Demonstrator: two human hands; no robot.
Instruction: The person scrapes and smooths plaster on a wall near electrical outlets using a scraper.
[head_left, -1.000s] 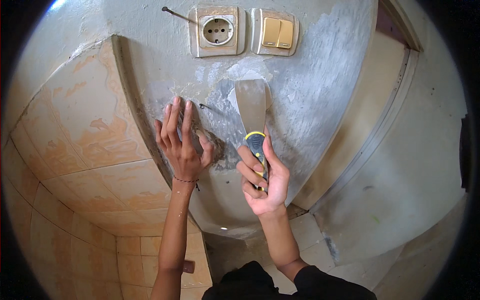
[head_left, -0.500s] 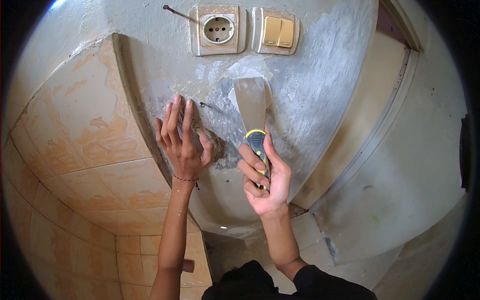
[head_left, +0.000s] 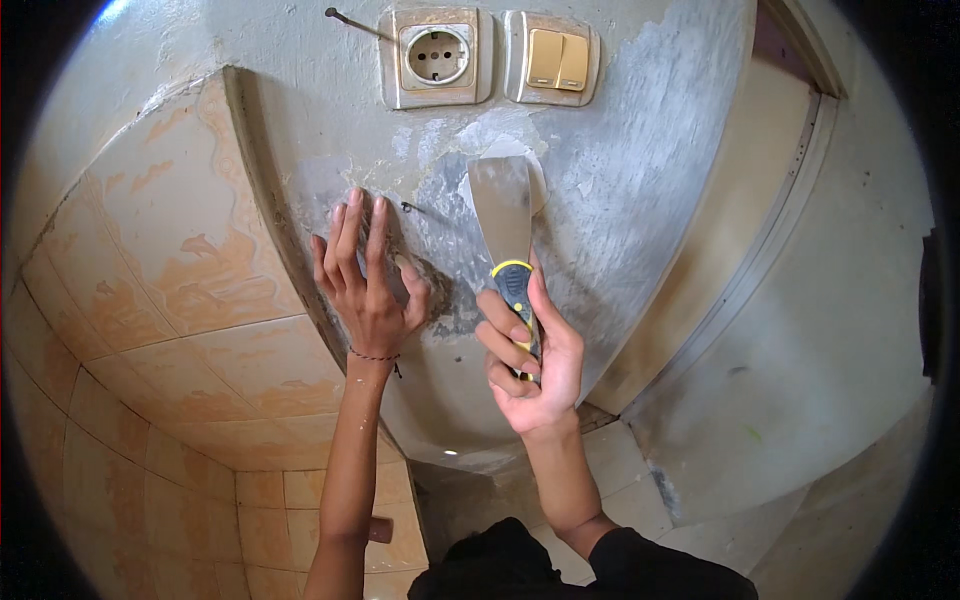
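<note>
My right hand [head_left: 535,350] is wrapped round the dark grey and yellow handle of a putty knife [head_left: 503,210]. Its broad metal blade points up the wall, over a whitish patch [head_left: 538,170] where the paint is gone. I cannot tell how firmly the blade's tip touches the surface. To the left, my left hand [head_left: 370,270] rests on the scuffed wall [head_left: 450,260] with fingers spread and holding nothing. A small dark nail [head_left: 406,207] sticks out of the wall just right of those fingertips.
Above the blade are a wall socket [head_left: 436,57] and a double light switch [head_left: 557,60]. A long nail [head_left: 355,24] juts out beside the socket. Patterned tiles [head_left: 180,250] cover the left side, ending in a raised edge. A door frame [head_left: 740,260] stands on the right.
The blade's tip has shifted very slightly down, with a little more of the white patch showing above it. My left hand stays almost where it was.
</note>
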